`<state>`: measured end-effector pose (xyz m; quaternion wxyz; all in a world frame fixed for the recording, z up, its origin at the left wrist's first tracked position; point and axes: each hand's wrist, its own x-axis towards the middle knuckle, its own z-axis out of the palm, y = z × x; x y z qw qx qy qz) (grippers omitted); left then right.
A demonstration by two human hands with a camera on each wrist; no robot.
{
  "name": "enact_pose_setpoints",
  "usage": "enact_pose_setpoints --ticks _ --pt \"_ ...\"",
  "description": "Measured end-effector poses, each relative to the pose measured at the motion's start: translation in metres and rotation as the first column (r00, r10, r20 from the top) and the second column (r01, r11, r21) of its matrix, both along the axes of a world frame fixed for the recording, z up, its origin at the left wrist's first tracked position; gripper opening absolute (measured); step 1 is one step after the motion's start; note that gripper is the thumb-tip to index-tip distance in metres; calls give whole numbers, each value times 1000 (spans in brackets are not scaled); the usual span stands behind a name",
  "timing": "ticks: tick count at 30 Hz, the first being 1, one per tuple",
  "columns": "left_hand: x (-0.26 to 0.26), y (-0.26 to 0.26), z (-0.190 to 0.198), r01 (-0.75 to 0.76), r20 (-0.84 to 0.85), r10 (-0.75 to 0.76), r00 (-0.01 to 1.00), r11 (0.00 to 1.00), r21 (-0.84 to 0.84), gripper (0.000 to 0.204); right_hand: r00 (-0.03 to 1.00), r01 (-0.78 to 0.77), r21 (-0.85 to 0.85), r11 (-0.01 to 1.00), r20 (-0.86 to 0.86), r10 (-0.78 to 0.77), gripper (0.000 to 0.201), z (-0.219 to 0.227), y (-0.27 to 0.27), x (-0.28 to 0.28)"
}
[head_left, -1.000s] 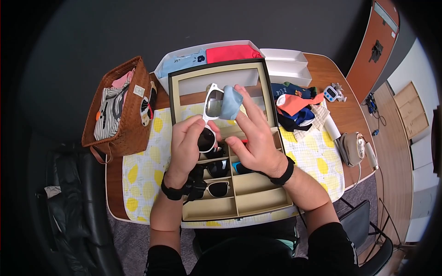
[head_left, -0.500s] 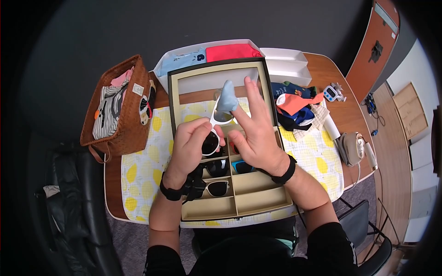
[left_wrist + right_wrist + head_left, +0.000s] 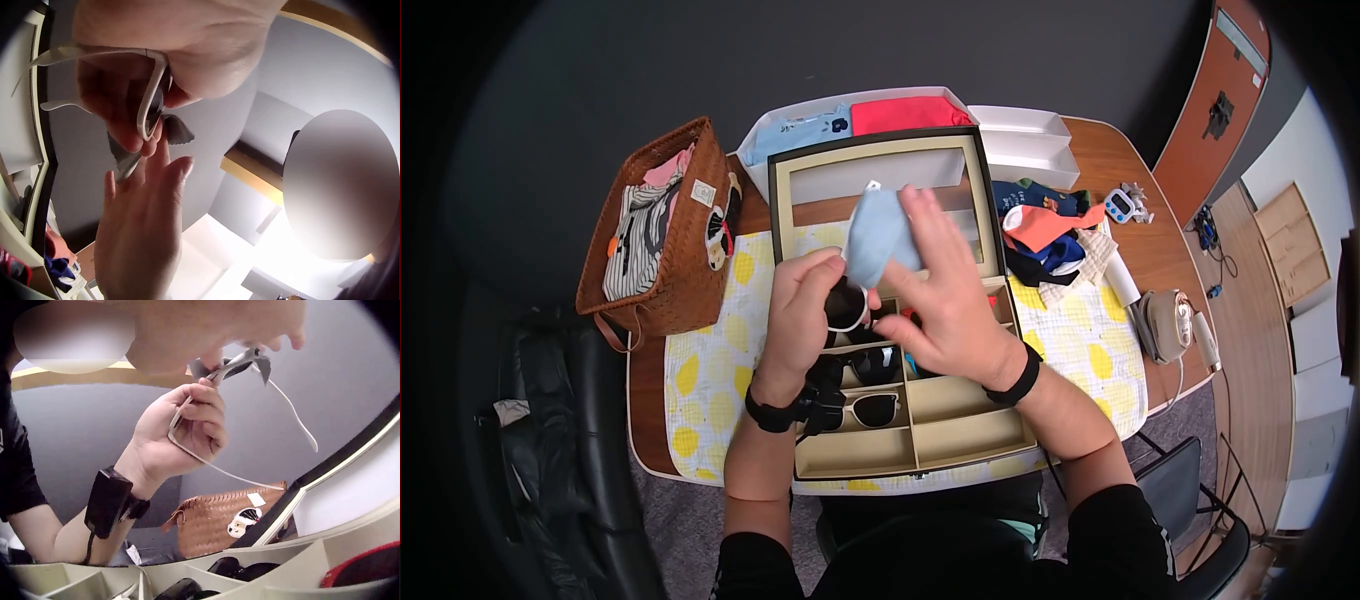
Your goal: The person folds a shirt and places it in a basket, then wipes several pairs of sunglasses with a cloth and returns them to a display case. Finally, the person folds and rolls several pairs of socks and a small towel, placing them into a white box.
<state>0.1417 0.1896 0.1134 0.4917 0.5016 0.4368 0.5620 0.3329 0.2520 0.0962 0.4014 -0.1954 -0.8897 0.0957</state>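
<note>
**A:** ok so where are the white shades [image 3: 149,103] and who's got them?

**B:** Up in the air over the open box [image 3: 850,455]. Left hand [image 3: 800,315] grips one end, thumb and fingers closed round the frame near the bridge. Right hand [image 3: 955,315] has the blue cloth [image 3: 880,235] against the other end, fingers pretty straight. Can't tell if it's actually pinching the cloth or just pressing.

**A:** how do they handle, you reckon?

**B:** Light and stiff, looks like plastic, probably a bit slick. Temples [image 3: 65,53] are unfolded and sticking out, and imo those are the weak bit, so don't twist by them. Best hold is rim or bridge, thumb off the lenses [image 3: 842,297]. Cloth's thin and floppy, so back it with your fingertips.
</note>
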Motion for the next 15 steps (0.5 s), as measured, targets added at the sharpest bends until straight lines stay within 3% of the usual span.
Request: enact_pose_setpoints --ticks 5,7,12,15 --pt "-1 0 -2 6 14 -6 1000 1000 -9 39 996 82 24 996 25 -82 51 2 0 4" --pt "2 -1 -1 4 15 -4 1000 1000 -13 39 987 135 -48 990 -82 -139 51 -3 6 5" --pt "0 1 -4 -7 57 7 998 1000 9 39 990 109 -46 993 -85 -113 53 -6 2 0" --pt "0 2 -5 -88 112 84 990 996 31 38 995 43 -14 999 -86 -44 54 0 -3 0"
